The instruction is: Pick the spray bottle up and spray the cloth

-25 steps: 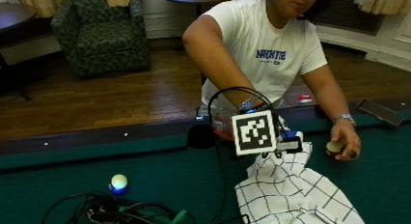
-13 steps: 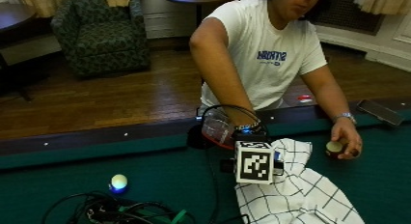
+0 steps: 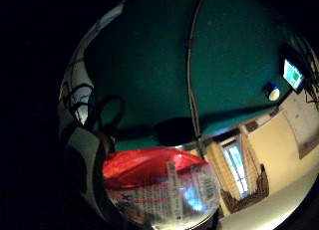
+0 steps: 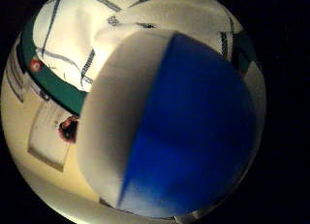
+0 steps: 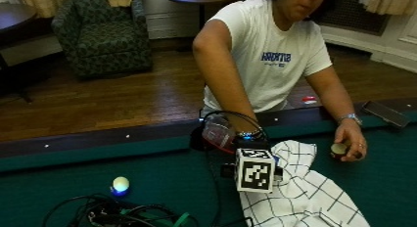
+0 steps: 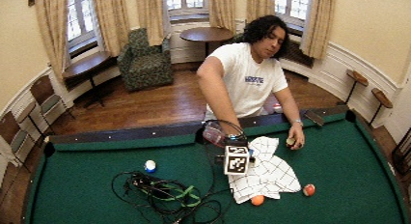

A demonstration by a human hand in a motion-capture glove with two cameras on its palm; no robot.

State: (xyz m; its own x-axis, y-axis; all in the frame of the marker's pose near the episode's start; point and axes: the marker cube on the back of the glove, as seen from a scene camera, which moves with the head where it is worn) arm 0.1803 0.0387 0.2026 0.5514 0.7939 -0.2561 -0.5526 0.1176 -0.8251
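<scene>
My gloved right hand grips the spray bottle, a clear bottle of red liquid with a label, and holds it tilted just above the felt. The bottle's body fills the little finger side palm view. Its blue and white spray head fills the thumb side palm view, with the cloth right behind it. That cloth is white with a black grid and lies crumpled on the green felt beside and below the hand.
The bare left hand holds a small ball on the felt at the cloth's far side. A white and blue ball and a tangle of cables lie nearby. Two orange balls lie at the cloth's near edge. The dark rail runs behind.
My right hand has come down with the bottle toward the cloth and the felt. The left hand has stayed where it was.
</scene>
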